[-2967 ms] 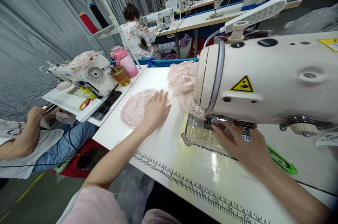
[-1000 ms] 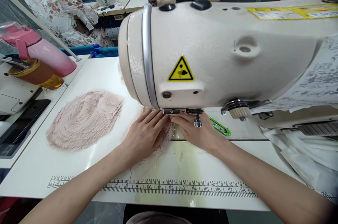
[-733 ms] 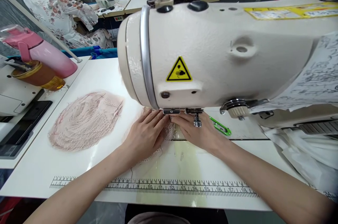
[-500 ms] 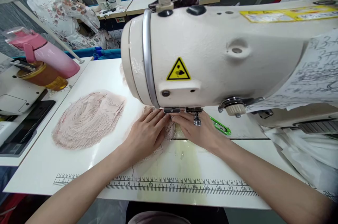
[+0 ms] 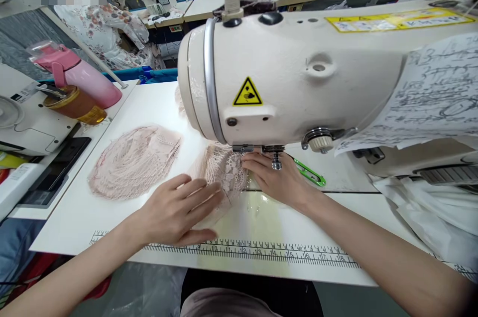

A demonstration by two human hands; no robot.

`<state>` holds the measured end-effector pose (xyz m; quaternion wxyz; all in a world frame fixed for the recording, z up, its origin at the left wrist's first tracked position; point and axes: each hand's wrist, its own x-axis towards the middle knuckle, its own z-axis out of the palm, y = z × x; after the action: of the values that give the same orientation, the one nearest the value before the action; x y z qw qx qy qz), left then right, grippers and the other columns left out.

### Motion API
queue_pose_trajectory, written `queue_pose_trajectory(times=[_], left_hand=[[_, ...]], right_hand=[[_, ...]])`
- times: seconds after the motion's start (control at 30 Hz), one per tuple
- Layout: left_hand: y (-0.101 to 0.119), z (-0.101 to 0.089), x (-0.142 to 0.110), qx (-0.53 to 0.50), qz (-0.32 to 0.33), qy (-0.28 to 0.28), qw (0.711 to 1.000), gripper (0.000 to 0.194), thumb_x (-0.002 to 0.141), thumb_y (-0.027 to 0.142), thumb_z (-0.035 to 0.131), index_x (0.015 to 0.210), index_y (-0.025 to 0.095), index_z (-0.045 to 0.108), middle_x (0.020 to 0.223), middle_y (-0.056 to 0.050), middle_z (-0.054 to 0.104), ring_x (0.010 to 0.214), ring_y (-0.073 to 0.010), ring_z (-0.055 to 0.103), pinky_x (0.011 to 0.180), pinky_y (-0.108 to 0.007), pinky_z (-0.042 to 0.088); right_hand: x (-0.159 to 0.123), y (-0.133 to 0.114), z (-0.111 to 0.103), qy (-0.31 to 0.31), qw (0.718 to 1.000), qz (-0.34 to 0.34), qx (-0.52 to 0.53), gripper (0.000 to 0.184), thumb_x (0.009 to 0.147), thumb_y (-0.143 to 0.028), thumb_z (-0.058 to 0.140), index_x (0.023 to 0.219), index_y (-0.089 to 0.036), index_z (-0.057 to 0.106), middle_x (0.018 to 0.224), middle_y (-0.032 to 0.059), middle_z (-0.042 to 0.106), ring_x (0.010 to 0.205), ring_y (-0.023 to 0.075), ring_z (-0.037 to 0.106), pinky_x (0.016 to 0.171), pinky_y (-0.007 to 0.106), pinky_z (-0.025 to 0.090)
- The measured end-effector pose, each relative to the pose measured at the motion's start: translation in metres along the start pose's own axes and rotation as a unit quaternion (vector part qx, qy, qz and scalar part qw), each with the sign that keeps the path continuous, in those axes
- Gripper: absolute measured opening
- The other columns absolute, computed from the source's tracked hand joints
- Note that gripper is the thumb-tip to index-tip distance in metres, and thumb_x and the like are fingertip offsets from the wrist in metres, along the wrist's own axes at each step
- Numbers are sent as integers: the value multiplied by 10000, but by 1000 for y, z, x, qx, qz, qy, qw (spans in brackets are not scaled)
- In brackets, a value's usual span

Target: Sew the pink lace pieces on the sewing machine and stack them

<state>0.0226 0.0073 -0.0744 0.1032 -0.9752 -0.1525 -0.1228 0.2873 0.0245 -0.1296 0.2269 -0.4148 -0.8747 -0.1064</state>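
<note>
Pink lace (image 5: 227, 170) lies between my hands, under the sewing machine's head (image 5: 291, 78). The flat lace pile (image 5: 134, 162) rests beyond my left hand (image 5: 182, 210), open and empty. My right hand (image 5: 280, 180) meets the lace's edge, pinching or not I cannot tell, beside green snips (image 5: 311, 175).

Pale lace (image 5: 229, 167) looks webby and matt; the sewing machine's cream casing (image 5: 284, 73) looks smooth, glossy.
</note>
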Motion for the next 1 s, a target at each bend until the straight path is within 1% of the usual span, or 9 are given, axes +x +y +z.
queue_pose_trajectory(times=[0.07, 0.17, 0.3, 0.4, 0.53, 0.67, 0.77, 0.87, 1.0], left_hand=[[6, -2, -21, 17, 28, -19, 999, 466, 935, 501, 526, 1157, 109, 643, 1193, -107, 686, 964, -232, 651, 673, -337, 502], [20, 1, -39, 28, -10, -12, 999, 230, 950, 192, 528, 1141, 122, 636, 1173, -72, 699, 976, -191, 656, 676, -282, 513], [27, -7, -32, -62, -209, 15, 976, 260, 981, 112, 411, 1188, 134, 567, 1210, -104, 670, 1032, -181, 664, 763, -249, 538], [15, -22, -12, -107, -294, -8, 950, 247, 1026, 226, 358, 1191, 158, 529, 955, -44, 717, 706, -123, 684, 555, -209, 488], [-7, -23, 20, -78, -173, -67, 980, 228, 976, 339, 490, 1102, 159, 547, 858, -36, 670, 711, -177, 638, 588, -282, 454], [-17, 6, 44, 21, -70, -63, 995, 177, 857, 67, 482, 936, 154, 615, 655, 10, 584, 558, -159, 520, 591, -317, 373], [-17, 26, 49, 59, -49, 0, 997, 286, 796, -35, 409, 691, 172, 576, 524, 41, 486, 463, -123, 404, 591, -312, 322], [-16, 33, 47, 61, -52, 32, 996, 298, 805, -33, 411, 659, 168, 574, 508, 45, 468, 477, -118, 394, 620, -315, 323], [-15, 30, 44, 52, -59, 41, 996, 319, 809, -43, 403, 664, 171, 589, 504, 47, 459, 474, -117, 385, 636, -322, 339]], right_hand=[[0, -2, -1, 0, 1000, -7, -4, 275, 883, -49, 440, 998, -190, 646, 1040, -3, 707, 759, 127, 586, 693, 321, 315], [0, -3, 0, 13, 999, -23, 21, 283, 856, -33, 425, 977, -189, 629, 1025, 1, 687, 760, 128, 542, 673, 315, 296], [0, -2, 4, 13, 989, -62, 133, 289, 786, -86, 468, 1015, -197, 605, 1011, 31, 656, 964, 180, 536, 683, 303, 314], [1, -1, 8, 30, 981, -73, 177, 184, 811, -118, 511, 947, -195, 608, 904, 17, 636, 932, 168, 523, 676, 295, 322], [1, 0, 11, 86, 974, -97, 183, 119, 854, -113, 547, 866, -210, 615, 835, -8, 634, 881, 148, 518, 670, 293, 324], [-1, 1, 10, 83, 973, -109, 187, 174, 854, -81, 534, 863, -226, 628, 869, -7, 654, 899, 148, 537, 729, 310, 361], [-2, 0, 7, 64, 983, -72, 153, 198, 841, -97, 531, 946, -231, 633, 983, -5, 676, 872, 140, 554, 694, 297, 368], [-1, -2, 5, 32, 991, -43, 122, 198, 861, -203, 552, 1049, -209, 616, 1099, 26, 667, 875, 152, 566, 672, 297, 377], [0, -4, 4, 44, 992, -83, 86, 163, 873, -91, 515, 915, -205, 623, 954, -17, 691, 867, 121, 564, 678, 294, 363]])
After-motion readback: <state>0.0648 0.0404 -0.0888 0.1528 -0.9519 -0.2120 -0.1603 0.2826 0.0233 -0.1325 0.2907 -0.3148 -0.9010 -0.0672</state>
